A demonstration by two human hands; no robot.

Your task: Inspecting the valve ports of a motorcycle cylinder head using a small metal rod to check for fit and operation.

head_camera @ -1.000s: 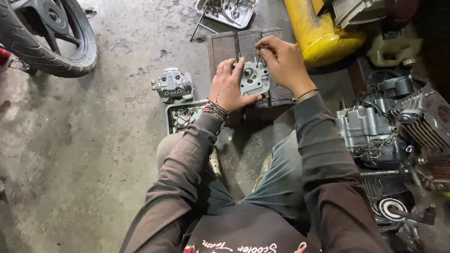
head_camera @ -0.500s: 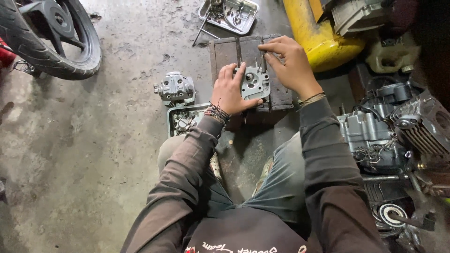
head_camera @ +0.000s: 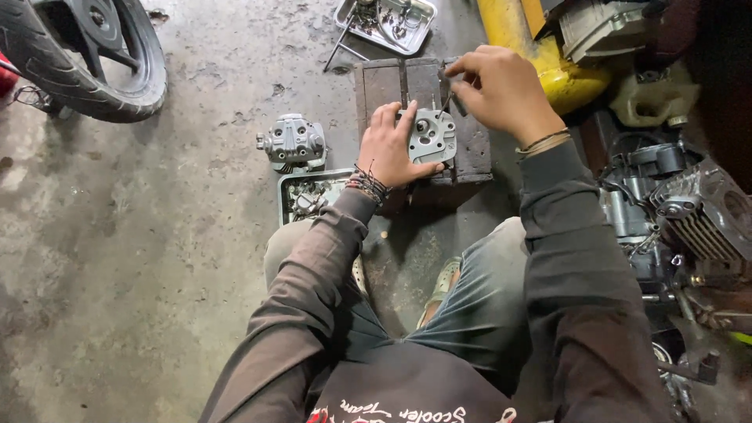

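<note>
Fingers of the left hand are spread, gripping one grey cast-metal cylinder head; at one o'clock, a thin dark metal tool is pinched by the right hand.

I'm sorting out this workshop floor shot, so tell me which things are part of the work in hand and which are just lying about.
In hand:
- cylinder head, steadied by the left hand
- thin tool in the right hand
- wooden block under the head

Lying about:
- second engine part
- small parts tray
- metal tray
- motorcycle wheel
- yellow cylinder
- engine
</note>
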